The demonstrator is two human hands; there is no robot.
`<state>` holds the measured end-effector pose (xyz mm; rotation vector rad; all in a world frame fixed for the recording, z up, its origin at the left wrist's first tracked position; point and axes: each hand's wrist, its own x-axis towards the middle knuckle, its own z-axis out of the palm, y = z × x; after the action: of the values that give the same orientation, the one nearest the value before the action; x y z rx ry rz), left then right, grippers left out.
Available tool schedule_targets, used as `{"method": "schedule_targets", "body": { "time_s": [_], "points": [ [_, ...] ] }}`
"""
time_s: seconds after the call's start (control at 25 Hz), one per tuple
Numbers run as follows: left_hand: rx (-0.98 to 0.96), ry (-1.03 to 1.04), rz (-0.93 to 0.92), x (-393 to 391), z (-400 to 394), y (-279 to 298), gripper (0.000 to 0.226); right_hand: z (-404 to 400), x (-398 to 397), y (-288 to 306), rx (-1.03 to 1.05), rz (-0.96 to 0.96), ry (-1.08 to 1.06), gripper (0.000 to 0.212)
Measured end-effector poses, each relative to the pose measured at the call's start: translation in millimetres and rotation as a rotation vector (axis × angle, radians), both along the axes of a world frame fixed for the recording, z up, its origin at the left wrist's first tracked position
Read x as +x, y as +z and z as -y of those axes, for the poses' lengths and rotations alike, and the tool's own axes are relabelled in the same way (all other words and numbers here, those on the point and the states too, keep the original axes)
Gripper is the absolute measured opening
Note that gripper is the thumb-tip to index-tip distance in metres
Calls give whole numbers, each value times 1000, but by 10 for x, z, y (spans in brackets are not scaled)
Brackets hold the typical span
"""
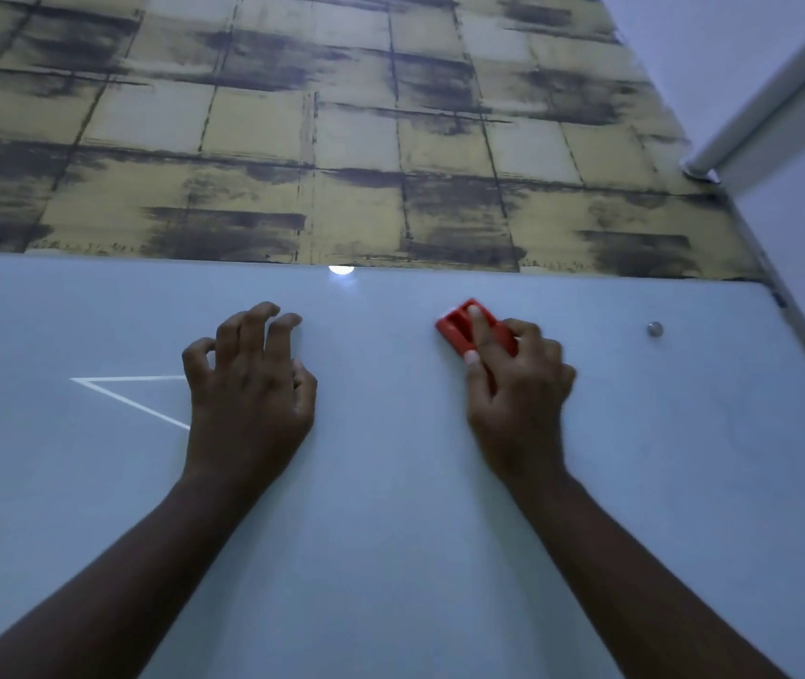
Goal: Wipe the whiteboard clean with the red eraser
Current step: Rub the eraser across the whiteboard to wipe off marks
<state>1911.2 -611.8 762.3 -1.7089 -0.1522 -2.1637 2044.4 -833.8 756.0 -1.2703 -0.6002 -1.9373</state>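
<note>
Two hands: both are up against the whiteboard (390, 482), one working and one idle.
Grip: the right hand (518, 384) holds the red eraser (457, 325), fingers curled round its far side, forefinger laid along the top, thumb at the near edge. It looks firm, though the hand hides most of the block.
Eraser: flat on the board near the top edge, tilted, its free corner pointing up and away from the palm.
Other hand: the left hand (248, 379), well off to the left of the grip, has loosely bent fingers with nothing in them; whether the tips touch the board cannot be told.
Marks: a white triangle outline (116, 394) shows beyond the left hand, partly hidden by it. It could be a drawing or a reflection; I cannot tell which.
Nearby: a small round stud (654, 329) sits to the right of the grip; patterned wallpaper (342, 139) begins just above it.
Risk one: a stroke upward could run the eraser off the top edge onto the wallpaper.
Risk two: a sweep right may catch the stud and twist the eraser out of the fingers.
Risk three: if the triangle is ink, the left hand covers part of it and could smear it or block the wipe.
Risk four: tilted, the eraser may ride on one edge and leave streaks.
</note>
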Motion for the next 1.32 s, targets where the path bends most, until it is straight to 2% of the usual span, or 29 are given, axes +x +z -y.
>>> {"method": "schedule_targets", "body": {
  "time_s": [0.16,0.28,0.44,0.64,0.84,1.12,1.32],
  "points": [
    [-12,-52,10,17,1,-23,50,-555,-475,62,-315,138,-21,54],
    [-7,-24,4,3,1,-15,52,-602,-557,284,-356,205,-76,50],
    [-20,-32,14,-9,48,-37,52,-231,-241,595,-225,176,-105,49],
    [-4,-39,33,-19,31,-47,52,546,284,889,99,-88,-4,49],
    [-16,-49,48,-23,54,-63,50,405,239,750,216,-129,75,48],
    [-29,-101,4,-23,-27,-73,53,-702,-425,400,-167,105,-25,56],
    [-19,-114,-2,12,-45,-82,56,-581,-359,409,-313,239,-40,54]
  ]
}}
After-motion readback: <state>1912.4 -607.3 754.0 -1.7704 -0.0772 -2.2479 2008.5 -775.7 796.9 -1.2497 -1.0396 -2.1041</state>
